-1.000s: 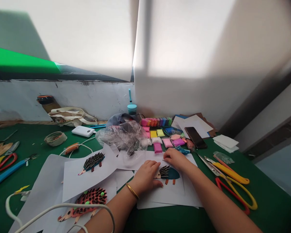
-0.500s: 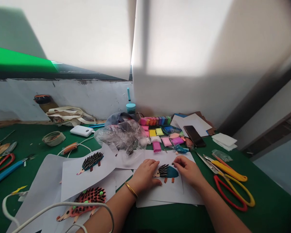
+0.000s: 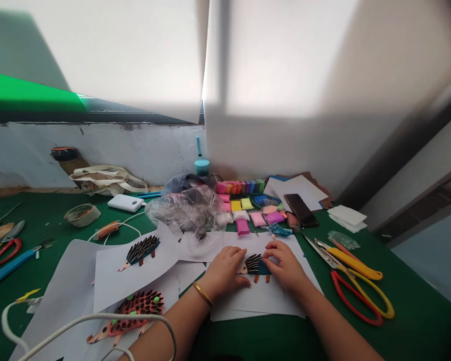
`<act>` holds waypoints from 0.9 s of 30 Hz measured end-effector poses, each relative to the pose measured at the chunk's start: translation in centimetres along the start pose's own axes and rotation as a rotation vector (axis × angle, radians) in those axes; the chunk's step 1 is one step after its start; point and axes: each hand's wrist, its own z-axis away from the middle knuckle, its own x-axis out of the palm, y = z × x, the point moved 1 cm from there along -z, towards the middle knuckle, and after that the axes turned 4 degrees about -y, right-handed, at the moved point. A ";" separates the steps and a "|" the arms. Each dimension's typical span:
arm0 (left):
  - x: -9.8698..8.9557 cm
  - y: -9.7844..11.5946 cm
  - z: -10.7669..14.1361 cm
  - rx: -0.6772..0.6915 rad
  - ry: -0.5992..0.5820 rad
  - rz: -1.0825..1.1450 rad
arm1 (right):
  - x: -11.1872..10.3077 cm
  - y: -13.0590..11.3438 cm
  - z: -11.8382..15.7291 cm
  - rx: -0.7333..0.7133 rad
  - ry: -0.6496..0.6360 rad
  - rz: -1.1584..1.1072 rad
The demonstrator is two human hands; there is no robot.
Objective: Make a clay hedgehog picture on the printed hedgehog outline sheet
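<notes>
A hedgehog figure with a blue body, black spines and brown feet lies on white paper between my hands. My left hand rests on the paper beside its pale face, thumb and fingers spread, holding nothing. Over the blue body is my right hand, thumb and fingertips pinched together and hiding part of the body; what they hold is too small to make out. To the left, another blue hedgehog lies on its own sheet, above a red one with green dots.
Colourful clay packets, a crumpled plastic bag and a phone lie behind the papers. Large scissors are at the right. A white cable loops across the left front, near tape and a blue-handled tool.
My right hand has moved slightly left, from the tail end to over the blue body, covering more of it. My left hand stays in place.
</notes>
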 end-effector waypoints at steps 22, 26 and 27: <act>-0.2 0.3 0.0 -0.006 0.000 0.000 | 0.3 -0.4 -0.1 -0.141 -0.028 0.244; -0.2 0.3 0.0 -0.008 0.002 -0.003 | 0.3 -0.2 -0.1 -0.142 -0.025 0.251; -0.3 0.3 0.0 -0.006 0.001 -0.005 | 0.3 -0.2 -0.1 -0.142 -0.026 0.252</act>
